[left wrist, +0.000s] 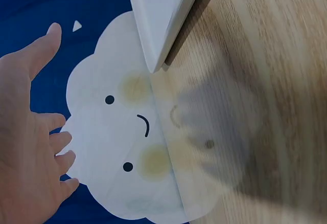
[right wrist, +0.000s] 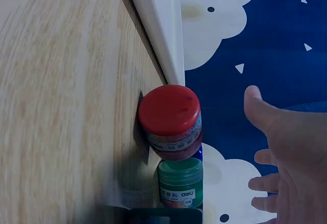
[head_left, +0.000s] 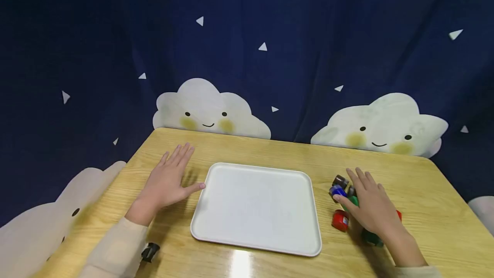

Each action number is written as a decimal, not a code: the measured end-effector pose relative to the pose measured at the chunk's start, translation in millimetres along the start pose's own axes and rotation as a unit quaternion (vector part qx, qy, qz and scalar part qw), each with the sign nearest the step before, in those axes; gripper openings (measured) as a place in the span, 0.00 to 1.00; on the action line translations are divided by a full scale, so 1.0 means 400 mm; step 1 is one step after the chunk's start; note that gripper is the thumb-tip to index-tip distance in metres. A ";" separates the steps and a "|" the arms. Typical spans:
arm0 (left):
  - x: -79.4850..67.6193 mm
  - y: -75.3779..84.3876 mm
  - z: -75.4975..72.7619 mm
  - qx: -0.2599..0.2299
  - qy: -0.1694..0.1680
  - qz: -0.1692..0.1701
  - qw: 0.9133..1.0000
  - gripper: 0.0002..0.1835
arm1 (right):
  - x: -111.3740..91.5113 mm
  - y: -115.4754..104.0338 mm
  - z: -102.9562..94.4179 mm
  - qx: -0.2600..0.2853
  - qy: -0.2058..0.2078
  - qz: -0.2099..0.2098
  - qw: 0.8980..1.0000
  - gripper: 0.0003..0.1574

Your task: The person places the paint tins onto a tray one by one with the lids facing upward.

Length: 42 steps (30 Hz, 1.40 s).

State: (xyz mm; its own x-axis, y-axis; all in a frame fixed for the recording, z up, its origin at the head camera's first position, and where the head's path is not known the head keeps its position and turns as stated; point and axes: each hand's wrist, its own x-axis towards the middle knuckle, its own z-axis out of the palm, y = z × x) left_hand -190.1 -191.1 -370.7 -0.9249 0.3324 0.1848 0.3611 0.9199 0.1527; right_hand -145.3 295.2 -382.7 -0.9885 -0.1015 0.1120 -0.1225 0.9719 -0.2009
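My left hand (head_left: 167,183) is spread over the left side of the table, its thumb reaching the left rim of a white rectangular tray (head_left: 254,209). Nothing is in its grasp. To the tray's right, my right hand (head_left: 371,205) hovers with straight fingers above a cluster of small paint jars, partly covering them. Around it show a red jar (head_left: 340,220), a blue jar (head_left: 337,190), a dark brown jar (head_left: 340,180) and a dark green jar (head_left: 371,238). In the right wrist view, a green jar (right wrist: 180,183) stands beside the red-lidded one, with the hand apart from both.
The wooden table (head_left: 227,145) ends at a dark blue curtain (head_left: 239,55) printed with clouds and white triangles. A small black object (head_left: 150,252) shows beside the left sleeve (head_left: 115,248). The tray has a raised rim.
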 end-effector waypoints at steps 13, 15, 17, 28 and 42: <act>-0.023 -0.004 0.000 0.008 -0.010 0.028 1.000 0.53 | -0.023 -0.012 -0.012 0.033 -0.043 -0.003 0.999 0.53; -0.029 -0.004 0.001 0.006 -0.012 0.028 1.000 0.53 | -0.028 -0.019 -0.018 0.046 -0.059 -0.001 0.997 0.53; -0.034 -0.004 0.005 0.003 -0.012 0.030 0.999 0.52 | -0.033 -0.025 -0.025 0.050 -0.075 0.004 0.996 0.55; -0.055 0.003 0.049 0.006 -0.020 0.058 0.998 0.52 | -0.064 -0.037 -0.042 0.039 -0.066 -0.005 0.997 0.51; -0.083 0.015 0.070 0.023 -0.034 0.091 0.995 0.48 | -0.093 -0.056 -0.030 0.048 -0.055 -0.022 0.997 0.41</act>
State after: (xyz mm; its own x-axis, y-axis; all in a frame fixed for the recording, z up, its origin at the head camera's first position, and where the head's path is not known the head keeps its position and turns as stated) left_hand -160.6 -190.8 -403.2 -0.8511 0.5064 0.1385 0.5190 0.8513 0.0770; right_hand -104.8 279.9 -370.7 -0.9852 -0.1707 0.0152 -0.1677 0.9420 -0.2907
